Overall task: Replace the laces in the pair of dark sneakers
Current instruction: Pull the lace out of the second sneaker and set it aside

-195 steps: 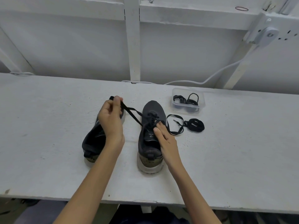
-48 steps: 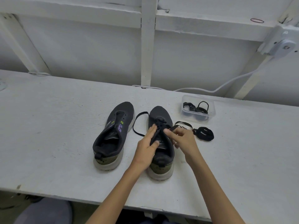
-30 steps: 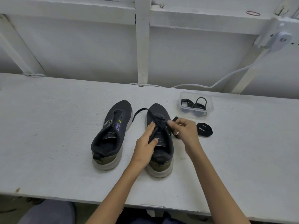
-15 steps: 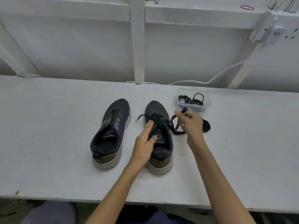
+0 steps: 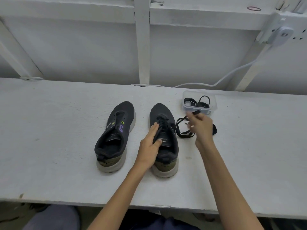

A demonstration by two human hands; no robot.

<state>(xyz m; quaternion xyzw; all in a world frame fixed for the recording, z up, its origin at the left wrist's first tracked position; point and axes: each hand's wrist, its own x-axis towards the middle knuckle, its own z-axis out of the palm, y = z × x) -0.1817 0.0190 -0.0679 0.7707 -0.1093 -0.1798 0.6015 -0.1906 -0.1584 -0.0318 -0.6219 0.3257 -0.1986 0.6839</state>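
On the white desk, the unlaced sneaker stands beside the laced sneaker; their insole print is too small to read. The left hand rests straight-fingered on the laced sneaker, grip released. The right hand pinches that shoe's black lace in its grip.

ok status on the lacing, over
Left hand flat on laced sneaker, steadying. Right hand pinching lace end, raised near tub. Other sneaker unlaced. Nothing blocking.
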